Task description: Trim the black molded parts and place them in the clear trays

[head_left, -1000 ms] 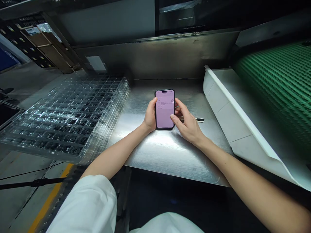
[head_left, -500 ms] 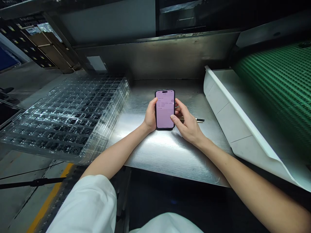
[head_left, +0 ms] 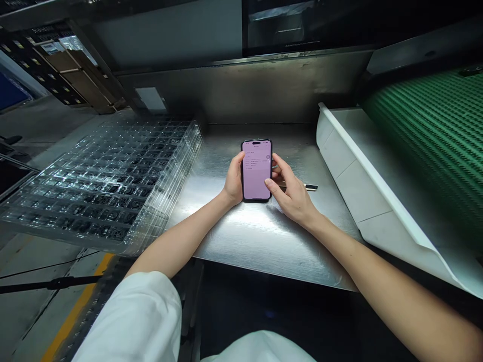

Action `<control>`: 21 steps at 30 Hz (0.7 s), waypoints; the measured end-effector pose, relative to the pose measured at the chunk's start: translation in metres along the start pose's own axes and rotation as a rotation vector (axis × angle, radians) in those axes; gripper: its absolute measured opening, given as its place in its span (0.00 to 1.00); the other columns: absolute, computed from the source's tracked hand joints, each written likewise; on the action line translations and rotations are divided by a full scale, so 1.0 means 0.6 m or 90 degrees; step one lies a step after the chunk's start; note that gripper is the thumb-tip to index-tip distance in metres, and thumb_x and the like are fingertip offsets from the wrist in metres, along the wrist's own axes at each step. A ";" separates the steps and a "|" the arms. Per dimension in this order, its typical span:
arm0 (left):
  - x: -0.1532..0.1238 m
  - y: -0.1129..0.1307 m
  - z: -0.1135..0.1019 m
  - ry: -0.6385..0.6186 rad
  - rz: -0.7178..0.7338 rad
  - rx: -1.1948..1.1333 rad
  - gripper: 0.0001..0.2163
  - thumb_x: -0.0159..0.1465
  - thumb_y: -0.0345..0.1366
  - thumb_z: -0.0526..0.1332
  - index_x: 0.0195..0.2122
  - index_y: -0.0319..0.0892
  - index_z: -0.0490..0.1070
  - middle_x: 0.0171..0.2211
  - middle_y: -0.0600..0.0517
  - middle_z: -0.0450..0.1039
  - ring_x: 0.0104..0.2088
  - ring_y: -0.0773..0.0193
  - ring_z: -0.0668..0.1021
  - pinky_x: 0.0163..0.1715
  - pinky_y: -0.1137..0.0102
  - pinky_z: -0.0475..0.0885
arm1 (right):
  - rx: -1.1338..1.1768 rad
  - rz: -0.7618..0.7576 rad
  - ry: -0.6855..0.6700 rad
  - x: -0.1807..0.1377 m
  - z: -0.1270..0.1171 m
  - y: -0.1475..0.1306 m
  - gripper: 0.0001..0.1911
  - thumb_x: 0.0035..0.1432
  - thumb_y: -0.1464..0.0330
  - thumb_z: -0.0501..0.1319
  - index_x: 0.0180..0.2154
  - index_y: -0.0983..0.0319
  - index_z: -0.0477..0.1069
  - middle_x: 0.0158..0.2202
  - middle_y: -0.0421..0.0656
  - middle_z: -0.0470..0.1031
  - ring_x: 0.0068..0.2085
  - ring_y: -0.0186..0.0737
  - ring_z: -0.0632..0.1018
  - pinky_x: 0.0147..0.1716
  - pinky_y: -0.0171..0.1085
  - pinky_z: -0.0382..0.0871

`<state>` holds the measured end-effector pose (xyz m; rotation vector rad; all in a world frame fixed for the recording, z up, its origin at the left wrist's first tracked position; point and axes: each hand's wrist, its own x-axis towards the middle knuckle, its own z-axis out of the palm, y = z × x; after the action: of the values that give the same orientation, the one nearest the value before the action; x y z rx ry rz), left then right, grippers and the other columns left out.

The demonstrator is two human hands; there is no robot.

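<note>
A smartphone (head_left: 257, 176) in a dark case is held upright above the metal table (head_left: 241, 236), its screen lit pale purple with small lines of text. My left hand (head_left: 234, 178) grips its left edge, thumb along the side and the other fingers hidden behind it. Around the right edge is my right hand (head_left: 289, 191), its thumb at the lower right of the screen and its fingers curled behind. Partly covered by that hand, a thin light-coloured tool with a dark end (head_left: 311, 187) lies on the table.
Stacked clear plastic trays (head_left: 98, 186) with small dark parts stand on the left. To the right is a white guard wall (head_left: 362, 186) beside a green mesh conveyor belt (head_left: 445, 146). A metal panel (head_left: 264, 93) rises at the back.
</note>
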<state>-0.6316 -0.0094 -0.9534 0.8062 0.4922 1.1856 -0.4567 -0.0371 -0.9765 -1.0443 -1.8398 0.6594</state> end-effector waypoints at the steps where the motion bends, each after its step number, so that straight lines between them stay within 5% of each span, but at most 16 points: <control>1: 0.000 0.000 0.000 -0.003 0.001 0.002 0.26 0.73 0.52 0.50 0.49 0.37 0.81 0.46 0.40 0.84 0.48 0.47 0.85 0.53 0.57 0.79 | 0.000 0.000 0.000 0.000 0.000 0.000 0.38 0.73 0.48 0.57 0.76 0.56 0.55 0.63 0.50 0.72 0.54 0.51 0.78 0.57 0.53 0.77; 21: 0.000 0.001 -0.001 0.011 -0.023 0.002 0.25 0.71 0.50 0.52 0.49 0.37 0.81 0.46 0.41 0.84 0.51 0.45 0.85 0.54 0.57 0.79 | -0.003 0.002 -0.006 0.000 0.001 -0.002 0.38 0.73 0.47 0.57 0.76 0.55 0.54 0.64 0.50 0.71 0.55 0.52 0.78 0.59 0.54 0.76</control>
<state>-0.6323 -0.0094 -0.9531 0.7879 0.5207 1.1589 -0.4575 -0.0376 -0.9760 -1.0491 -1.8488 0.6631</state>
